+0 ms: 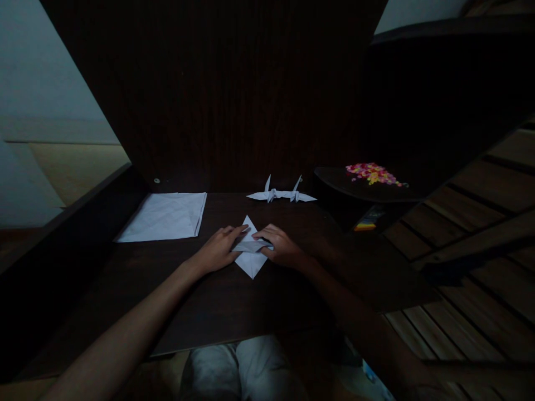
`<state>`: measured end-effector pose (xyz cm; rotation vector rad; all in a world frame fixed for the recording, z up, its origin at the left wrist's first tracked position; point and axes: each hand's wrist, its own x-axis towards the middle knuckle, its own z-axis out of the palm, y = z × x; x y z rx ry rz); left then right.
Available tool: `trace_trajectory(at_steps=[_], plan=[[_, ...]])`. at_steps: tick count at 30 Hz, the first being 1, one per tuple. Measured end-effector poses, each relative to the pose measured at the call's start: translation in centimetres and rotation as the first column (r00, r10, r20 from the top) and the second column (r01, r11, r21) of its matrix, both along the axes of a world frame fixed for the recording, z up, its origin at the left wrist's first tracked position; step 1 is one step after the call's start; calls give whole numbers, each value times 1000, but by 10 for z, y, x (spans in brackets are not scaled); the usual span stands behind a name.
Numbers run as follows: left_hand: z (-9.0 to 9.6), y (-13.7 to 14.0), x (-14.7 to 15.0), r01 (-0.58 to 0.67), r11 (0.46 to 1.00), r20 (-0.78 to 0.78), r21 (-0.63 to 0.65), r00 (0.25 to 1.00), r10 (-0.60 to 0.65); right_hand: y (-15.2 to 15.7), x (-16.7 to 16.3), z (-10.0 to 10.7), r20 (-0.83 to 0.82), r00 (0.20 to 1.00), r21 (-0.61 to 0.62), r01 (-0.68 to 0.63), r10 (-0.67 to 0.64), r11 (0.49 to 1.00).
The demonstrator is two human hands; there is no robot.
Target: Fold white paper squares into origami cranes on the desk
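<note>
Two hands: both rest on one folded white paper (249, 253) near the middle of a dark wooden desk (217, 301).
Left hand (219, 249): lies palm down on the paper's left edge, fingers stretched out flat toward the centre, loosely spread rather than curled; it presses the sheet and does not clasp it.
Right hand (281, 246): sits on the paper's right side with fingers bent, the fingertips (259, 238) pinching a raised flap at the paper's middle fold.
Folded paper: a diamond shape, one corner pointing away from the person and one toward them; the far tip and the near tip show clear of the hands, the middle is partly covered.
Paper sheets (165, 216): a flat white stack lies on the desk to the left, well apart from the hands, its edges roughly square with the back panel.
Paper cranes (281, 194): two finished white figures stand side by side, touching, at the back of the desk, beyond the hands.
Side shelf (359, 189): a dark rounded ledge to the right holds a scatter of small pink and yellow pieces (373, 173); what they are cannot be told.
Light: dim, so fine creases are hard to read.
Lap: pale trousers (242, 367) show below the desk edge.
</note>
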<state>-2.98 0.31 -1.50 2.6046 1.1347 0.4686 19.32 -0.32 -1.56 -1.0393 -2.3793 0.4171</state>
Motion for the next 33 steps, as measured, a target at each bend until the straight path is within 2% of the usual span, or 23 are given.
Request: trace_trajectory(at_steps=[7,21,33], plan=[[1,-4,5,6,1000,41,-6,999,-6,-1,-2,-1,-38,999,4,31,-31,1000],[0,-7,9,-1,1000,48,0,999,1,5,-2,-7,7,995,44,99,-100,994],[11,-10,4,46,992,10,-114,999,-45,5,-1,-5,29,979,-19,203,-202,979]])
